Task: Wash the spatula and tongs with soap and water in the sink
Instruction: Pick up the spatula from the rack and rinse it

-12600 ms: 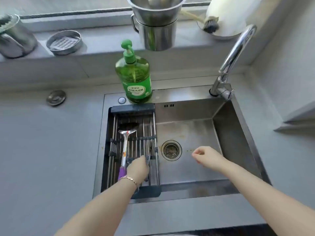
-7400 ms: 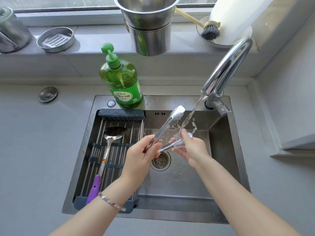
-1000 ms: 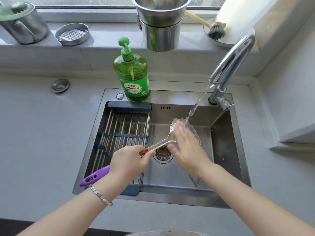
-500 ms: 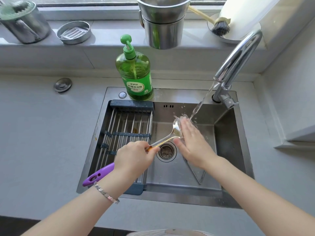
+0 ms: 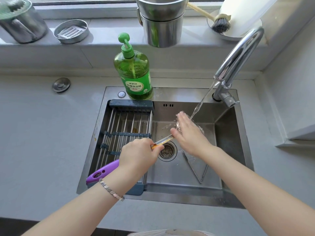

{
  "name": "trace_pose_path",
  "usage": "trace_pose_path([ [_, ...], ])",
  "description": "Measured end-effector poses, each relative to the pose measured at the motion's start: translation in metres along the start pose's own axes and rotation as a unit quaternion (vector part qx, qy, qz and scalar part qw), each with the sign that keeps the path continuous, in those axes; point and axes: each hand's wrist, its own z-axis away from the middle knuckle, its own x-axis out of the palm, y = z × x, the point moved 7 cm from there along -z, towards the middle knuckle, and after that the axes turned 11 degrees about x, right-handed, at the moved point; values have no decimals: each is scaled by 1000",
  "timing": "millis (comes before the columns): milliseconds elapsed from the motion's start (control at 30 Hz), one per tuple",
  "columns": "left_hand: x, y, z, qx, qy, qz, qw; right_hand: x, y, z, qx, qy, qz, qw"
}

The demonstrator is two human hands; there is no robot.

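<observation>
Worktop (image 5: 42,133) is plain grey, with a steel sink (image 5: 238,167) set into it and a window ledge (image 5: 105,31) running along the back edge. Sink's left half is covered by a rack (image 5: 126,123) of metal rods with dark end pieces. Tap (image 5: 238,53) sits at the sink's back right corner and water (image 5: 202,101) is running out of it at a slant. Soap bottle (image 5: 134,72), green with a pump, stands on the sink's back rim right behind the rack.

Left hand (image 5: 138,155) is clenched round the spatula (image 5: 102,171) handle over the rack's near right corner; purple end pokes out toward the sink's near left corner, metal shaft runs up over the drain (image 5: 167,150). Right hand (image 5: 189,135) is laid flat, fingers spread, over the spatula's head right where the water lands. Can't really see the head under it, so can't tell if it's gripping.

Tongs (image 5: 196,166) are lying on the sink floor, right of the drain, arms splayed in a V with the joint toward the near wall, partly under the right forearm.

On the ledge: stacked steel pots (image 5: 162,23), a steel jug (image 5: 22,23) at the left end, a small round tin (image 5: 71,31) and a brush (image 5: 219,23). A metal plug (image 5: 61,84) lies on the worktop left of the sink.
</observation>
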Motion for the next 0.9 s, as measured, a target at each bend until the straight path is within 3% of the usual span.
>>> trace_pose_path([
  [167,1,12,-9,2,-26,2,1000,-5,34,-23,153,21,-116,981],
  [333,5,23,-18,35,-99,51,993,7,96,-25,348,12,-325,879],
  [433,12,21,-18,69,-181,116,974,6,124,-25,388,48,-397,830],
  [533,20,2,-16,71,-241,82,964,6,133,-30,395,26,-430,812],
  [633,23,-20,-15,15,-230,127,965,9,143,-32,414,8,-475,776],
  [700,16,-24,-18,6,-165,86,982,9,140,-25,417,19,-565,712],
  [800,10,-19,-20,-5,-103,65,992,27,116,-9,384,8,-788,482],
  [833,10,-16,-21,-9,-95,56,994,34,103,-4,359,-16,-818,449],
  [900,11,-9,-23,-4,-83,32,996,40,72,2,298,-71,-832,462],
])
